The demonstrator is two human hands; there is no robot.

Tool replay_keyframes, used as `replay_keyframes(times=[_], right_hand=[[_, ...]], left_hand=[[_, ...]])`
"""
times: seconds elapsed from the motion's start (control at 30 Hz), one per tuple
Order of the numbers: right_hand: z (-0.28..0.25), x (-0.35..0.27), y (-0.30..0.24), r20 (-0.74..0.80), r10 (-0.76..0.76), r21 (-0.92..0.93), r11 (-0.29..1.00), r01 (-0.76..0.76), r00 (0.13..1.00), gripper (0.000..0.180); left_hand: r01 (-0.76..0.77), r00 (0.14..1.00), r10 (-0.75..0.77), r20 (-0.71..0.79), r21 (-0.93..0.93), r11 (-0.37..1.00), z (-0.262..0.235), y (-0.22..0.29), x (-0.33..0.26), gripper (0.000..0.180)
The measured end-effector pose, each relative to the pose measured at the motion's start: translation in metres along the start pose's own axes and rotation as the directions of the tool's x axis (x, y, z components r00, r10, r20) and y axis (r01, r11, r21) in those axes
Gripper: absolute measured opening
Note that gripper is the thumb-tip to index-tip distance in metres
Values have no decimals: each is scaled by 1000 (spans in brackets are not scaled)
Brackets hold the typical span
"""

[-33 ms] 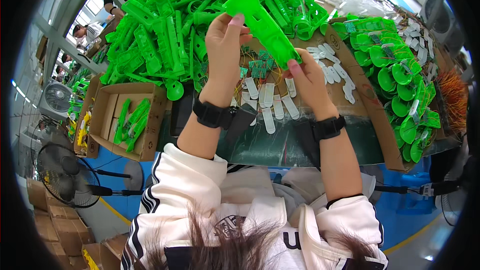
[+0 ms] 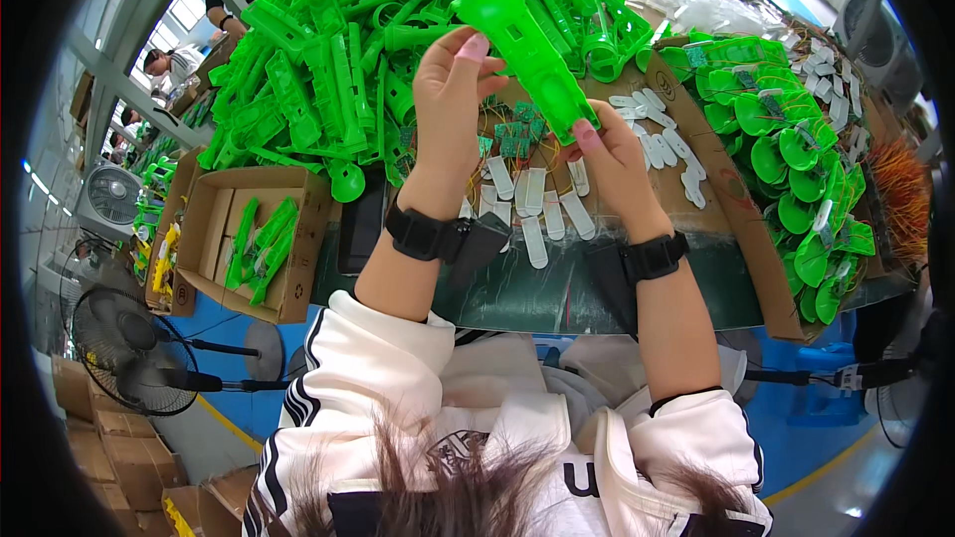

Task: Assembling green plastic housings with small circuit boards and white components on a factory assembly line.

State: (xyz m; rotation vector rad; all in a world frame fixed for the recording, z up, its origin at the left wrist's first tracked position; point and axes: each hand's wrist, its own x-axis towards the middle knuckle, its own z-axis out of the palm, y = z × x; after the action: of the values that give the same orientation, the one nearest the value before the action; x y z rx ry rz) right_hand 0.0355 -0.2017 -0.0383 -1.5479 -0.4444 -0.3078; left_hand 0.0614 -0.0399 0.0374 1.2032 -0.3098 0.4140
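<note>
Above the table I hold up a long green plastic shell, wide and flared at its far left end, with small rectangular openings. My right hand pinches the narrow near end, thumb on top. At the flared end, my left hand has its thumb and curled fingers against the shell's left edge; their contact is partly hidden. Under the shell lie small green circuit boards with thin wires. Nearer to me are several white oblong plastic pieces, some attached to wires.
A tall heap of green shells covers the table's far left. An open cardboard box with a few green parts stands left. Behind a cardboard strip on the right lie wired green parts. A fan stands lower left; other people work beyond.
The shell has tilted slightly, its flared end shifting up and right, farther from my left thumb. My right hand stays at the narrow end.
</note>
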Motion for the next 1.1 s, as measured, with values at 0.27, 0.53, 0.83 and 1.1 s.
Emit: replay_keyframes(times=[0.27,0.53,0.83,1.1], right_hand=[[-6,5,2,-59,87,365,929,-59,994,25],[-39,19,-39,128,9,332,942,-51,992,16],[-30,54,-70,116,211,-78,976,-203,971,21],[-52,41,-39,-16,333,-716,654,-244,943,22]], left_hand=[[411,870,-256,421,-333,849,-31,-32,-8,21],[774,601,-357,715,-411,481,-48,-50,-5,34],[503,547,-452,705,155,850,-21,-34,-40,57],[708,688,-402,604,-434,558,-28,-44,-27,66]])
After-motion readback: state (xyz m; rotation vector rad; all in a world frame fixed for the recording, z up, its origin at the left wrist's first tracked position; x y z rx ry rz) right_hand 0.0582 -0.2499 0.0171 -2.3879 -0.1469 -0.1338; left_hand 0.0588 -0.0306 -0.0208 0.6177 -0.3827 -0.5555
